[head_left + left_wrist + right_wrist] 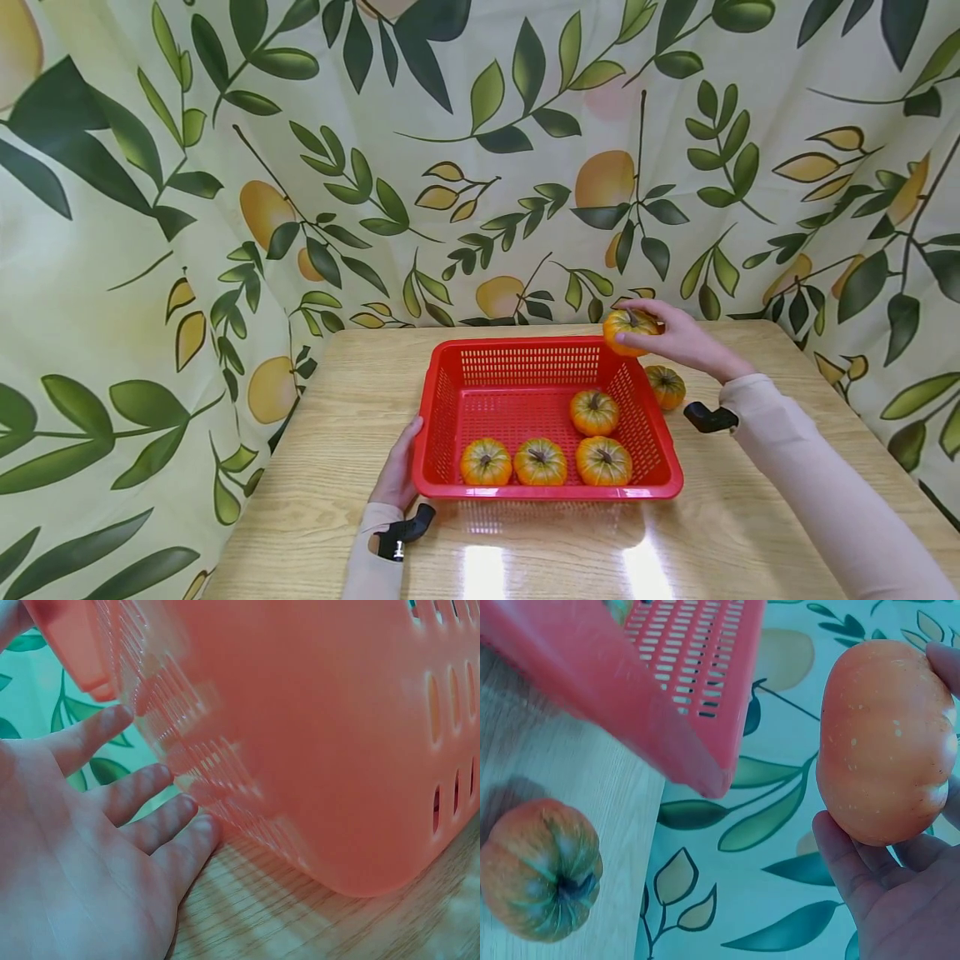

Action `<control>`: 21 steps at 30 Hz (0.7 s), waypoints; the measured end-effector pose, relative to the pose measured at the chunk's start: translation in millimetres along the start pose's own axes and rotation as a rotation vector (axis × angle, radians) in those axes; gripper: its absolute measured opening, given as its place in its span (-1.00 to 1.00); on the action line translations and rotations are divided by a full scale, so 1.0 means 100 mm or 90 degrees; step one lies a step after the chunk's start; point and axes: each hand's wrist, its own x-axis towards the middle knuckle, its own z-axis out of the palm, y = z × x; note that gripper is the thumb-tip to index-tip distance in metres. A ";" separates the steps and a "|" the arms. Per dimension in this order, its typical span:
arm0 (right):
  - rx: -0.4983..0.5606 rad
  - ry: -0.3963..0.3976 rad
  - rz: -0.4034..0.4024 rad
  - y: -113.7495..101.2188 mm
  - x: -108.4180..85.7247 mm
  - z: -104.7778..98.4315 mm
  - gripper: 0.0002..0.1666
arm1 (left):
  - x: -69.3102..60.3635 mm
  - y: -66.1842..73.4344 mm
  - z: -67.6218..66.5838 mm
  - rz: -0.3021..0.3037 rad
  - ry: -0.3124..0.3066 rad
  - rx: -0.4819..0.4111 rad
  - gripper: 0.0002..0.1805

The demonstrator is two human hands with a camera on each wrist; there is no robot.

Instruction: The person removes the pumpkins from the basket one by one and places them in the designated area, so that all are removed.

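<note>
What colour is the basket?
The basket is bright red; it shows best in the head view.

A pale cloth (450, 108) printed with green leaves and yellow-orange fruit rises behind the far edge of the table (360, 375) and continues beyond its left and right edges, softly creased in places. The tabletop is light, grained wood, with two bright white reflections (483, 573) toward its near side.
</note>
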 end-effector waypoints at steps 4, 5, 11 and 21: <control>0.003 0.005 0.002 0.03 -0.01 -0.04 -0.20 | -0.01 0.00 0.01 0.005 0.001 0.004 -0.33; 0.004 0.007 0.002 0.04 -0.02 -0.05 -0.20 | -0.01 0.00 0.01 0.005 0.002 0.005 -0.32; -0.014 0.018 0.007 0.08 -0.04 -0.11 -0.19 | -0.02 0.01 0.03 0.000 0.016 0.012 -0.28; -0.020 0.029 0.035 0.16 -0.09 -0.21 -0.15 | -0.01 0.00 0.02 -0.001 0.021 0.017 -0.29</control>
